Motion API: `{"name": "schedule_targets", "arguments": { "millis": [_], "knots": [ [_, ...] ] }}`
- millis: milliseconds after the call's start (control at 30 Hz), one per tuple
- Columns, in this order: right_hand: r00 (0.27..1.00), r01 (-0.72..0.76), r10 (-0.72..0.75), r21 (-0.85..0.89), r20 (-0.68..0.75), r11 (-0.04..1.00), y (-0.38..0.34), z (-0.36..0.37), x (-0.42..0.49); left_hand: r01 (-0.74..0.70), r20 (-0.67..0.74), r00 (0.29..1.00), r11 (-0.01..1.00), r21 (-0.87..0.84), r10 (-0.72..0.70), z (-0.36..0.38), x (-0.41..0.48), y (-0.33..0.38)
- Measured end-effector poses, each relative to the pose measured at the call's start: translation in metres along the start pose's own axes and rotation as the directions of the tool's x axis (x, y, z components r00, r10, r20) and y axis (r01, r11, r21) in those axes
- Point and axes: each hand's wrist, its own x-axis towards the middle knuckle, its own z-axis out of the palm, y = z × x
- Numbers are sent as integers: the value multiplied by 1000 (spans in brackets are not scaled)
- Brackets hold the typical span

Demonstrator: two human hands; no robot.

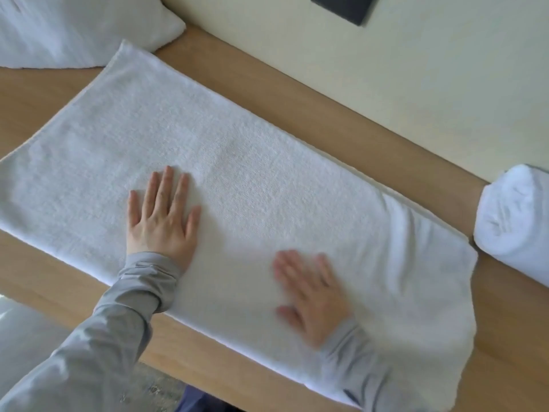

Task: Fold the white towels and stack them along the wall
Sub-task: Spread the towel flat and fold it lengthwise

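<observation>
Count: 1 flat white terry towel (267, 173), 1 rolled white towel (517, 221), 1 bunched white cloth heap (74, 28) (cannot tell if it is a towel), 2 hands, 2 grey sleeves (118, 316). All the cloth sits on 1 light wooden tabletop (326, 126) running along 1 cream wall (386, 69); 1 dark rectangular wall plate (344, 7) is at the top edge.

The flat towel is spread diagonally across the tabletop under both hands, creased at its right end. The left hand (162, 215) lies palm down on it left of centre, fingers straight and spread, gripping nothing. The right hand (312, 295) is blurred, palm down near the towel's front edge, fingers splayed, gripping nothing. The rolled towel lies against the wall, just beyond the flat towel's right end, well apart from both hands. The heap is far left.
</observation>
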Motion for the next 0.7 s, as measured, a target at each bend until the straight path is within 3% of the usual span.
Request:
{"name": "schedule_targets", "arguments": {
  "millis": [100, 167, 200, 267, 333, 367, 400, 467, 533, 600, 700],
  "knots": [
    [935, -355, 355, 19, -13, 935, 59, -7, -39, -4, -7, 1000, 1000, 5, 4, -1, -2, 1],
    [800, -584, 596, 142, -69, 799, 77, -8, -72, -9, 1, 1000, 1000, 15, 9, 0, -2, 2],
    [698, -674, 708, 237, -108, 700, 81, -7, -91, -11, 4, 1000, 1000, 18, 11, -1, -2, 2],
    [395, -780, 913, 490, -96, 389, 81, -7, -131, -15, -16, 1000, 1000, -3, 15, -3, -4, 4],
    [74, -727, 996, 686, 42, 25, 66, -3, -167, -36, -64, 997, 997, -71, 31, -5, -11, 14],
    [-23, -674, 992, 731, 128, -110, 56, 0, -181, -66, -81, 995, 992, -109, 57, -6, -16, 25],
    [-73, -618, 979, 762, 191, -195, 46, 2, -191, -114, -87, 991, 983, -141, 102, -7, -25, 41],
    [-78, -515, 964, 818, 253, -256, 31, 5, -202, -242, -65, 970, 953, -182, 234, -4, -48, 80],
    [-27, -429, 950, 855, 311, -292, 26, 3, -206, -382, -10, 922, 906, -183, 387, 4, -75, 122],
    [90, -398, 916, 857, 392, -328, 26, 0, -208, -474, 65, 871, 866, -159, 488, 16, -98, 158],
    [292, -381, 840, 861, 457, -336, 26, -4, -208, -474, 124, 867, 876, -86, 482, 31, -112, 183]
  ]
}}
